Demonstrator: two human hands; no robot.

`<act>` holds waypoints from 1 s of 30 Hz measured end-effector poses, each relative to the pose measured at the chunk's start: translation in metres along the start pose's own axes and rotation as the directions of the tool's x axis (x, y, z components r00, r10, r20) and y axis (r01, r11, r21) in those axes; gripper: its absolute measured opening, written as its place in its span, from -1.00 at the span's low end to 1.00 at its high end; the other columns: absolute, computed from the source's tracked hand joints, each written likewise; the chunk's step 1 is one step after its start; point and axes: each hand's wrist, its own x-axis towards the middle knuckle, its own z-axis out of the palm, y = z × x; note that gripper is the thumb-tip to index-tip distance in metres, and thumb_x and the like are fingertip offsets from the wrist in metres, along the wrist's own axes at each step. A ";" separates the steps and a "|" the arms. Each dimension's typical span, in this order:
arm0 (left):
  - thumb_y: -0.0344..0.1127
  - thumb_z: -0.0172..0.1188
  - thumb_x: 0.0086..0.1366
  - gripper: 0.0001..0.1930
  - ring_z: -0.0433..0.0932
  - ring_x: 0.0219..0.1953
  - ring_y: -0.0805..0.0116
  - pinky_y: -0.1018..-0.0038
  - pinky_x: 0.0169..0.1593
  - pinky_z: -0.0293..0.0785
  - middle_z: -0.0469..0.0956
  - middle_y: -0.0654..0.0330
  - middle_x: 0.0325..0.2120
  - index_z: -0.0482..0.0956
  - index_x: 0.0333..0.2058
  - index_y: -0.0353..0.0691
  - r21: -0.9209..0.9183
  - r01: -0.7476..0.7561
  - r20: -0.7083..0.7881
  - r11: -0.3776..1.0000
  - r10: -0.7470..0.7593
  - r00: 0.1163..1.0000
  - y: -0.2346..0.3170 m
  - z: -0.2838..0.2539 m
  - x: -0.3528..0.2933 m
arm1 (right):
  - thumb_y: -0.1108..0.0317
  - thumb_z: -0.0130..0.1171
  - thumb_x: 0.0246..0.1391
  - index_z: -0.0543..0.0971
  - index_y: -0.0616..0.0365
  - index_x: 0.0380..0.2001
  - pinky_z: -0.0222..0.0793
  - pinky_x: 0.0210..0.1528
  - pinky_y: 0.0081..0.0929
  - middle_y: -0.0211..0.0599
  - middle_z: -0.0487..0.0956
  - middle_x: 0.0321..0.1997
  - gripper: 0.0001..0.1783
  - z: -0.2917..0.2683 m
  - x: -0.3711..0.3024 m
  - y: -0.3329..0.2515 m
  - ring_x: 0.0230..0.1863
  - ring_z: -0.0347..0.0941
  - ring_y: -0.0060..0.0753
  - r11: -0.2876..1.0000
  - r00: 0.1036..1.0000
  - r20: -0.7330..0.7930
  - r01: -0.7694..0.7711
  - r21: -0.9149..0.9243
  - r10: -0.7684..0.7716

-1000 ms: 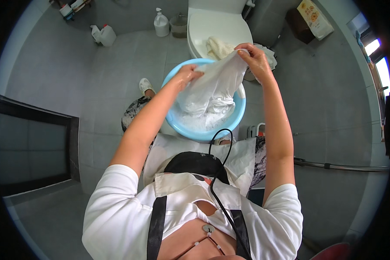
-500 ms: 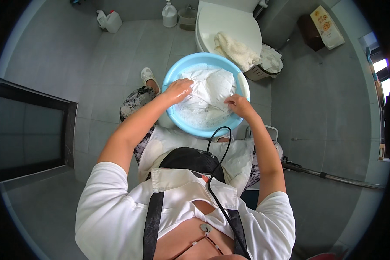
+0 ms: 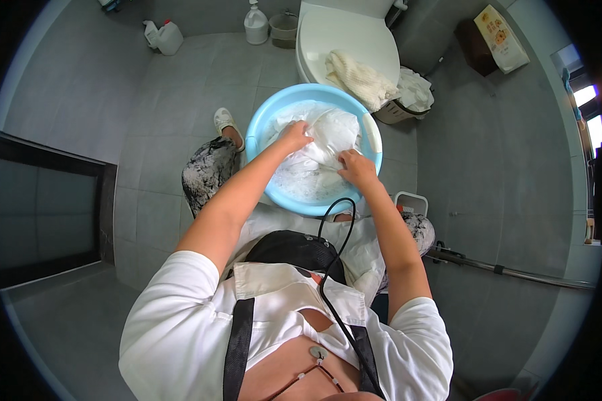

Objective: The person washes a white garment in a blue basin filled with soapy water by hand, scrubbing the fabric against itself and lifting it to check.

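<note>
A wet white cloth (image 3: 333,131) lies bunched in the sudsy water of a light blue basin (image 3: 258,121). My left hand (image 3: 294,138) is closed on the cloth's left side, thumb toward the middle. Over on the right, my right hand (image 3: 358,167) has its curled fingers gripping the cloth near the basin's right wall. Foam (image 3: 308,184) covers the water nearest me. The cloth's lower part is hidden under suds, and some fingertips sink into its folds.
Beyond the basin stands a toilet (image 3: 344,37) with a cream knitted cloth (image 3: 361,80) on its lid. A basket (image 3: 394,112) of white laundry sits beside it. Farther left are a pump bottle (image 3: 255,27) and a white jug (image 3: 166,39). A black cable (image 3: 352,224) hangs before me.
Both hands have come closer together, the left moving right and the right moving left. Between them the cloth is more bunched up. The view has shifted slightly.
</note>
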 end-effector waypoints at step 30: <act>-0.29 0.16 -0.02 -0.67 0.37 -0.22 0.07 0.29 -0.15 0.29 0.37 0.04 -0.30 0.37 -0.25 -0.21 0.399 0.066 -0.071 0.914 -0.041 0.997 0.018 -0.036 -0.043 | 0.31 0.13 -0.20 0.32 -0.03 -0.09 0.33 -0.25 -0.28 -0.22 0.39 -0.20 -0.50 -0.009 0.042 -0.001 -0.21 0.39 -0.14 0.969 0.959 -0.182 -0.236 -0.074 0.219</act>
